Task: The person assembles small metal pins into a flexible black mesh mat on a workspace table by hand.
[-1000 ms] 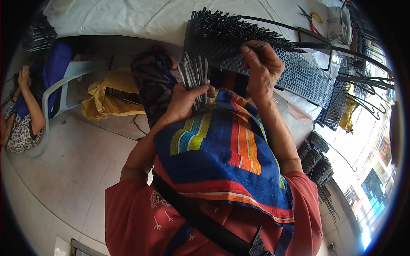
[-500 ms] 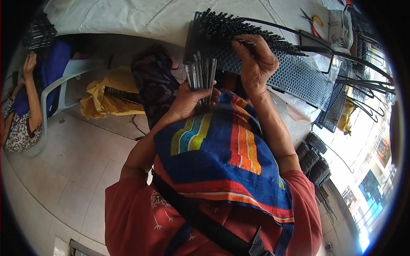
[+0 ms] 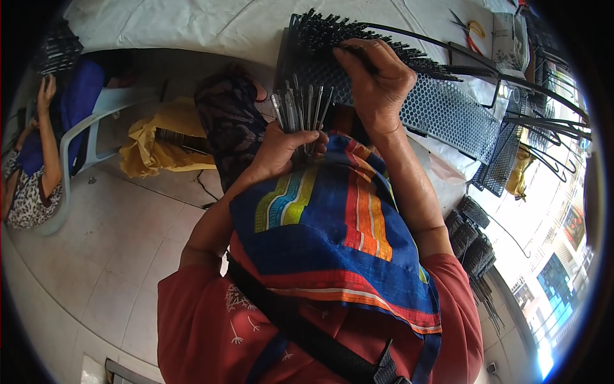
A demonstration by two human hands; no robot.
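Note:
My left hand [image 3: 281, 146] is closed round a bundle of thin metal rods [image 3: 300, 109], their shiny tips fanned upward and the lower ends hidden behind the fingers. Up and to the right, my right hand [image 3: 384, 86] is bent with its fingers drawn together over a dense row of black rods [image 3: 339, 35]. What its fingertips hold, if anything, is hidden. Those black rods sit with their ends sticking out along a black perforated metal tray [image 3: 448, 115], under and beside my right hand.
A white cloth [image 3: 173, 25] covers the table. Pliers with orange handles [image 3: 473, 41] lie at its far right. Black hooked rods [image 3: 556, 128] stick out on the right. Left, a yellow wrapper [image 3: 141, 150] holds dark pieces, near a grey chair [image 3: 77, 134] with another person's arm [image 3: 48, 141].
My right hand has moved slightly left and up along the black rods, its fingers curling further down. In my left hand the rod tips have spread apart a little.

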